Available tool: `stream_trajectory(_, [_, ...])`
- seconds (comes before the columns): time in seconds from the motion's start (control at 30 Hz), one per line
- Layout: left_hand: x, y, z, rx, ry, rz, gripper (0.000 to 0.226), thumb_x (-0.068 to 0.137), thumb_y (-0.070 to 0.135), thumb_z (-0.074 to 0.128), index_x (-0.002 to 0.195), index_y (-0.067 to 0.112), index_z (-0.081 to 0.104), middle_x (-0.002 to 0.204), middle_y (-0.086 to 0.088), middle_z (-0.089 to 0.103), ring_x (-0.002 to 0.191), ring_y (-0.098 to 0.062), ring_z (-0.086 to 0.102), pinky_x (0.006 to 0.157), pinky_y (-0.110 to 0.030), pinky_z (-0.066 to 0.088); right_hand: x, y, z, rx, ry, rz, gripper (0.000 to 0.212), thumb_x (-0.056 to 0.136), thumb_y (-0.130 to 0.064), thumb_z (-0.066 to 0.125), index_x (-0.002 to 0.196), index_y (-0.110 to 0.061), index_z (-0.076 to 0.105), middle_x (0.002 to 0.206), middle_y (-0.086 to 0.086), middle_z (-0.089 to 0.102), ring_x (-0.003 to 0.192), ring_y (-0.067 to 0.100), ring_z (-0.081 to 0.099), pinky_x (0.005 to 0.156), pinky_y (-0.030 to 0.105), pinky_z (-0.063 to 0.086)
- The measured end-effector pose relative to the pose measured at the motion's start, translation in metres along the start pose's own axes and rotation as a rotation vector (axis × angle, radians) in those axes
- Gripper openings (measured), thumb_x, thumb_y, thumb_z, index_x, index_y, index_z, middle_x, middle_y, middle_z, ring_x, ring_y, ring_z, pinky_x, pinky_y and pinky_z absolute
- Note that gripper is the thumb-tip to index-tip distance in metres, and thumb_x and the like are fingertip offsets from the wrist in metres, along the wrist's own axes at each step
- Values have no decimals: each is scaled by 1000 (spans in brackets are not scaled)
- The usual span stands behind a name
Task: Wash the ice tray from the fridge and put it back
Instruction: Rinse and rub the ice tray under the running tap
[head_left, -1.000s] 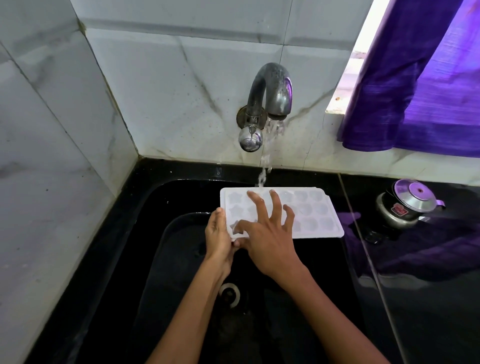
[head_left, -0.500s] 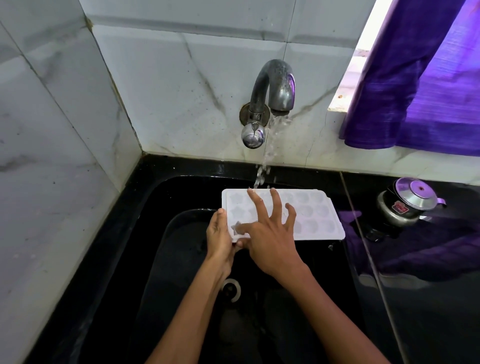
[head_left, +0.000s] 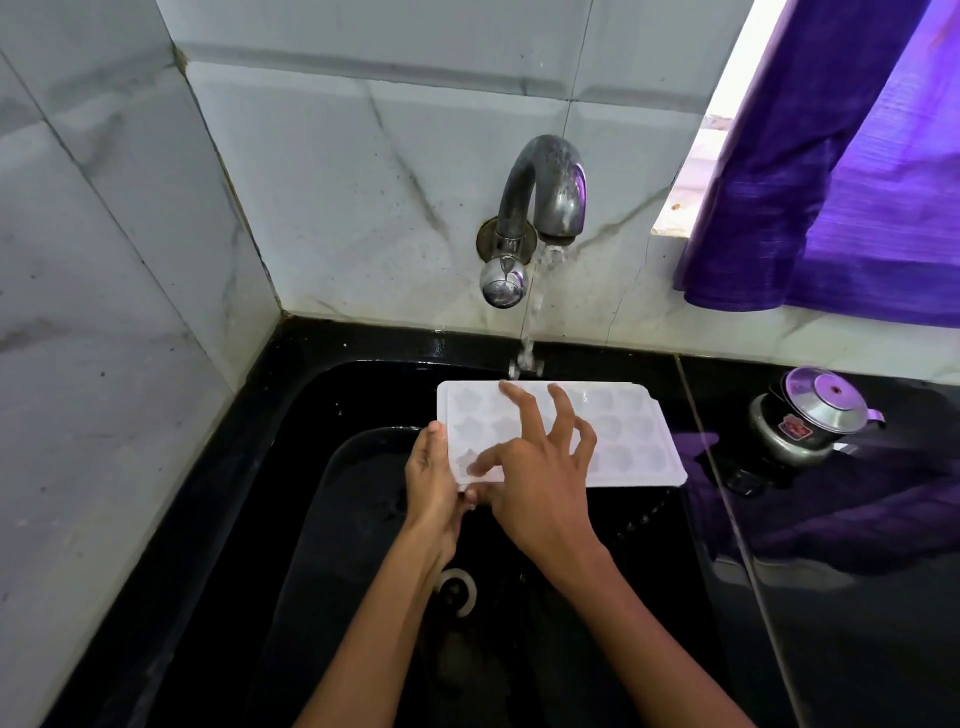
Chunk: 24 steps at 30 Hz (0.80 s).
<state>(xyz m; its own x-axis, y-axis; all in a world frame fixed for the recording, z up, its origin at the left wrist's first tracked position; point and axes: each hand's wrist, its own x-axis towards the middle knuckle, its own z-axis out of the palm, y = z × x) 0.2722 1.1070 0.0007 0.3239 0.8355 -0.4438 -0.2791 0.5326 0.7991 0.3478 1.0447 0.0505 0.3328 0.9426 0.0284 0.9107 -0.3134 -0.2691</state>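
Observation:
A white ice tray (head_left: 631, 436) with star-shaped cells is held flat over the black sink (head_left: 322, 467), just under the running tap (head_left: 545, 208). Water falls on its far edge. My left hand (head_left: 431, 478) grips the tray's left end from the side. Spread over the tray's left half, my right hand (head_left: 540, 467) has its fingertips pressed on the cells and its thumb at the near edge. The cells under the right hand are hidden.
A steel drain ring (head_left: 460, 590) lies at the sink bottom below my wrists. To the right, a small metal pot (head_left: 810, 421) with a lid stands on the black counter (head_left: 857, 597). A purple curtain (head_left: 841, 156) hangs at the upper right. Marble tile walls close the left and back.
The fingers of my right hand have curled and shifted slightly over the cells. The tray stays under the stream and my left hand keeps its hold.

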Motion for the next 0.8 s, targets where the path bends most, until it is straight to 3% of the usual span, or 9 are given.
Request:
stream_trajectory(0.17, [-1, 4, -4, 14, 30, 0, 31, 100, 41, 39, 109, 19, 59, 86, -10, 69, 51, -13, 59, 41, -20, 43, -4, 1, 7, -35, -84, -97, 36, 91, -29, 57, 125, -42, 55, 159, -5, -8, 140, 29, -26, 108, 51, -8])
stream_trajectory(0.27, [-4, 5, -8, -17, 48, -4, 27, 99, 40, 40, 102, 22, 60, 85, -8, 72, 55, -15, 65, 40, -20, 46, -6, 0, 11, -36, -79, -126, 37, 91, -28, 54, 125, -42, 54, 159, -7, -4, 142, 27, -23, 109, 49, -4])
stream_trajectory(0.4, [-7, 9, -13, -33, 70, 20, 27, 100, 40, 40, 102, 23, 61, 85, -3, 75, 67, -18, 71, 45, -25, 51, -12, -3, 11, 115, 109, -79, 15, 81, -38, 68, 96, -37, 72, 151, -15, 30, 144, 17, 2, 109, 35, 9])
stream_trajectory(0.5, [-10, 14, -21, -21, 94, 25, 27, 100, 40, 39, 101, 24, 60, 90, -4, 74, 73, -20, 73, 49, -29, 54, -13, 3, 7, 263, 205, -12, 6, 75, -37, 75, 78, -31, 75, 134, -17, 52, 136, 10, 28, 102, 27, 25])
stream_trajectory(0.6, [-11, 21, -30, -6, 111, 38, 30, 101, 39, 37, 109, 19, 58, 97, -7, 72, 86, -26, 70, 52, -36, 57, -9, 17, 2, 354, 184, 57, 7, 84, -34, 68, 85, -29, 73, 119, -15, 60, 118, 4, 45, 89, 20, 35])
stream_trajectory(0.7, [-11, 30, -43, 4, 105, 56, 32, 101, 38, 37, 114, 17, 57, 101, -8, 71, 88, -25, 69, 50, -36, 56, -4, 35, -2, 418, 196, 99, 15, 91, -26, 61, 93, -18, 73, 108, -8, 65, 104, 10, 56, 77, 13, 37])
stream_trajectory(0.8, [-10, 36, -56, 30, 87, 70, 35, 100, 40, 38, 118, 16, 58, 102, -7, 73, 85, -22, 72, 53, -36, 57, 3, 45, -7, 506, 200, 171, 15, 93, -27, 58, 98, -19, 69, 105, -9, 67, 100, 11, 60, 81, 22, 43])
